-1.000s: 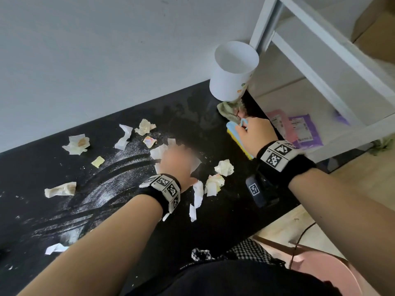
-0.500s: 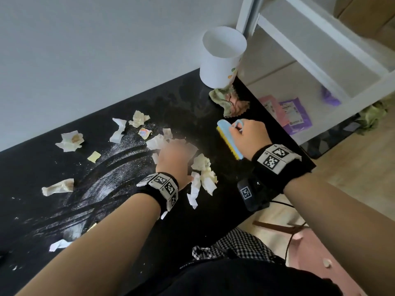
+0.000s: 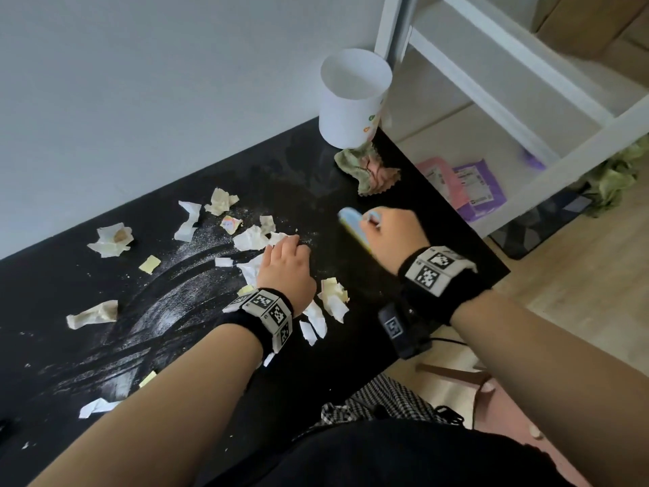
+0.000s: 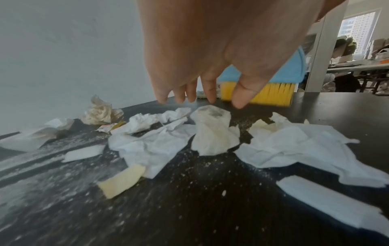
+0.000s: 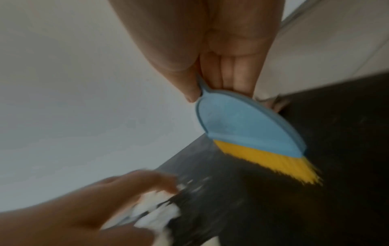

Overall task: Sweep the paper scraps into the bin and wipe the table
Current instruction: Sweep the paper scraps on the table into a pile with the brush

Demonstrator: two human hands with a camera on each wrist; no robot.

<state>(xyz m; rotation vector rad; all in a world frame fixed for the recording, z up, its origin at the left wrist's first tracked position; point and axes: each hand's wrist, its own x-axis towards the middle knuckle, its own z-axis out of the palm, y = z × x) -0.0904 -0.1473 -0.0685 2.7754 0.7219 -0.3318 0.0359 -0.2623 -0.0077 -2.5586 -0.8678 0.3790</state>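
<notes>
Paper scraps lie scattered over the black counter, most of them well to the left of the white bin that stands at the counter's far right corner, with a looser pile nearer the front edge than the bin and a few strays farther left again. My right hand grips the blue brush by its handle, thumb and fingers closed on it, yellow bristles pointing down toward the counter a short way in front of the bin. My left hand hangs over the central pile with fingers spread and relaxed, tips just above the paper, holding nothing.

I judge the step in hand to be gathering: the scraps need herding into one heap before anything can go into the bin. To do it well I would keep the bristles flat on the surface and pull in short, low strokes toward my left hand, using that hand as a wall so light paper does not skate away. Fast flicks would scatter the white powder dusting the counter. A crumpled cloth sits just in front of the bin, between it and the brush; I would steer strokes clear of it and save it for the wipe.
</notes>
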